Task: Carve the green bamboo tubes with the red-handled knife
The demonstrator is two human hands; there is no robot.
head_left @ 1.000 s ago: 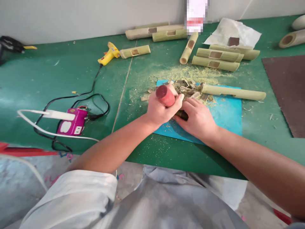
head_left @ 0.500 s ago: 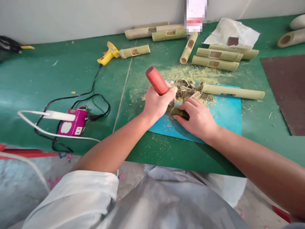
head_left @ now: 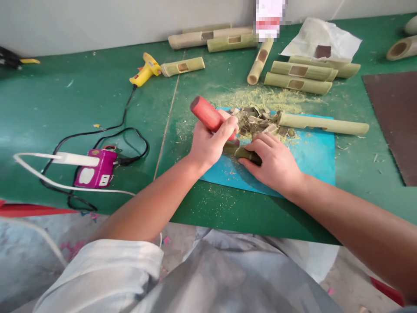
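My left hand (head_left: 206,145) is closed around a tool with a thick red round handle (head_left: 206,114). The handle leans up to the left, and the tool's working end is mostly hidden by my fingers, close to the bamboo. My right hand (head_left: 276,163) grips the right end of a short dark green bamboo piece (head_left: 239,151), fingers over it and thumb in front. This piece lies on a blue sheet (head_left: 314,169). Just behind it is a heap of bamboo chips (head_left: 257,121), beside a longer pale bamboo tube (head_left: 339,126).
Several bamboo tubes with cut windows (head_left: 298,82) lie at the back. A yellow glue gun (head_left: 145,71) lies left, its black cord running by a purple power adapter (head_left: 97,167). White paper (head_left: 321,39) and a brown mat (head_left: 394,113) are on the right. Sawdust covers the green table (head_left: 195,204).
The red handle has tipped lower and further left as my left hand turned and shifted slightly left. My right hand keeps its grip on the bamboo. The view has shifted a little.
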